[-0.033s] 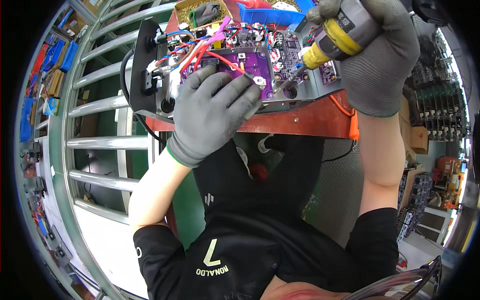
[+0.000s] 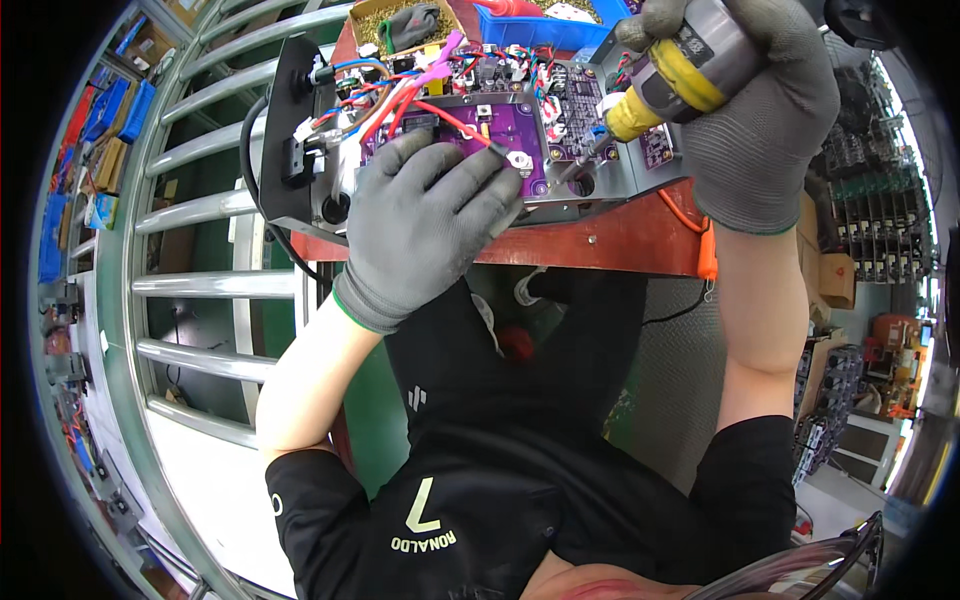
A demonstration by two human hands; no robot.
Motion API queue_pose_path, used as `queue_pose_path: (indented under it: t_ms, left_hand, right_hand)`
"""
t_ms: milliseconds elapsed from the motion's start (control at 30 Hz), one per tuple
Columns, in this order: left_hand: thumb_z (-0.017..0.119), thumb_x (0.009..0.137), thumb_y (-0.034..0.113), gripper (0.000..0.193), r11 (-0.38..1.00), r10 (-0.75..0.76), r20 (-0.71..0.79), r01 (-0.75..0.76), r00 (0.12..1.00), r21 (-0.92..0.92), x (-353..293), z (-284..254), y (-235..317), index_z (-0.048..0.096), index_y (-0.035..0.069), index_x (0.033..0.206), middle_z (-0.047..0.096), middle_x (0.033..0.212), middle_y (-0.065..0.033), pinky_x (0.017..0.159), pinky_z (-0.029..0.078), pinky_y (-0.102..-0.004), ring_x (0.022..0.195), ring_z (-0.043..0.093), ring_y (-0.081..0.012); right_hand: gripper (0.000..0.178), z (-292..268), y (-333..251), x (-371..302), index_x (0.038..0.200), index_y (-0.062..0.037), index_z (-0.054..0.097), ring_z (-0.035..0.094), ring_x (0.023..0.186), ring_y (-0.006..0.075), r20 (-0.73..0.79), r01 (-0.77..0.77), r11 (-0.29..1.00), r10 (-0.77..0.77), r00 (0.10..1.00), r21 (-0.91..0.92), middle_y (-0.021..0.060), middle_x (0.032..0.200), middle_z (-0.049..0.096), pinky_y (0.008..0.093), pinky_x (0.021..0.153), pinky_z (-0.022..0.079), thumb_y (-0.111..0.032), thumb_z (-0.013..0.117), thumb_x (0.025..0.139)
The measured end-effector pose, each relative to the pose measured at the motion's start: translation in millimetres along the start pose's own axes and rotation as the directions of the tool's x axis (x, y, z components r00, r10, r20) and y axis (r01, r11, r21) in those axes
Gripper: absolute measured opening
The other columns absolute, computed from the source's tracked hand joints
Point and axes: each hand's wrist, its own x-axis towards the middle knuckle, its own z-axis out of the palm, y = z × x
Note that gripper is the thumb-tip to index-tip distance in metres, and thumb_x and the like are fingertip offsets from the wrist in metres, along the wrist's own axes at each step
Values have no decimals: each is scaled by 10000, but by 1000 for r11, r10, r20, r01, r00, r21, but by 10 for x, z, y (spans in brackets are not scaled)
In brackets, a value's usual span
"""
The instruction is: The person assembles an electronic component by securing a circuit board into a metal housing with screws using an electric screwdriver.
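My right hand [image 2: 760, 165], in a grey glove, grips a grey-and-yellow power screwdriver [image 2: 692, 72]. Its bit slants down to the left, its tip close to the lower right corner of a purple circuit board [image 2: 512, 122]; contact is hard to make out. The board sits inside an open dark metal chassis [image 2: 282, 195] with other boards and wires. Also gloved, my left hand [image 2: 420, 225] lies over the board's near left part with fingers stretched out. A red wire [image 2: 452, 121] with a ring terminal ends near its fingertips. Pink tape [image 2: 437, 70] bundles wires above.
The chassis rests on a red-brown table [image 2: 480, 248]. Behind it stand a box of small brass-coloured parts [image 2: 372, 28] and a blue bin [image 2: 545, 35]. Metal rollers [image 2: 200, 287] run along the left. An orange cable connector [image 2: 708, 250] hangs at the table's right edge.
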Motion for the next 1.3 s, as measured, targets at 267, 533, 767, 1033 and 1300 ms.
queue_pose_path:
  t_ms: [267, 533, 767, 1033, 1300]
  left_hand:
    - [772, 777, 258, 267, 1000, -6, -2, 6, 1000, -1, 6, -5, 21, 734, 166, 1024, 713, 1026, -19, 898, 490, -403, 882, 640, -215]
    - [787, 784, 271, 286, 999, -36, 23, 37, 999, -21, 44, -35, 46, 725, 141, 1031, 712, 1022, -22, 936, 474, -418, 933, 646, -225]
    - [783, 803, 195, 229, 984, -173, -72, 169, 982, -59, -21, -265, 259, 697, 96, 991, 663, 953, -63, 852, 473, -414, 890, 614, -251]
    - [555, 992, 148, 437, -205, -675, 458, 449, 578, -869, -34, -189, 741, 478, -18, 1389, 630, 1174, -119, 774, 521, -306, 852, 622, -148]
    - [588, 1024, 284, 408, -665, -571, 467, -48, 675, -745, -42, 14, 857, 542, -31, 1280, 651, 1008, -91, 725, 536, -286, 793, 639, -146]
  right_hand:
    - [302, 55, -177, 66, 1116, 46, 565, 644, 698, 230, -144, -205, 979, 203, 969, 3, 105, 688, 614, 320, 685, 542, -182, 523, 924]
    - [382, 45, -158, 68, 1231, -3, 504, 654, 720, 214, -75, 8, 994, 0, 997, 106, 117, 994, 611, 376, 673, 567, -130, 557, 875]
    - [422, 128, -294, 110, 1271, -8, 470, 659, 736, 223, -18, 128, 991, -127, 992, 37, 120, 1040, 593, 397, 681, 575, -119, 545, 870]
    - [269, -101, -460, 226, 1046, -25, 612, 678, 805, 337, 157, 0, 978, -34, 987, 209, 220, 843, 654, 499, 773, 588, -246, 524, 920]
    - [271, 63, -683, 122, 1015, -35, 621, 676, 779, 353, 145, -16, 963, -24, 989, 268, 227, 836, 655, 499, 764, 588, -270, 550, 898]
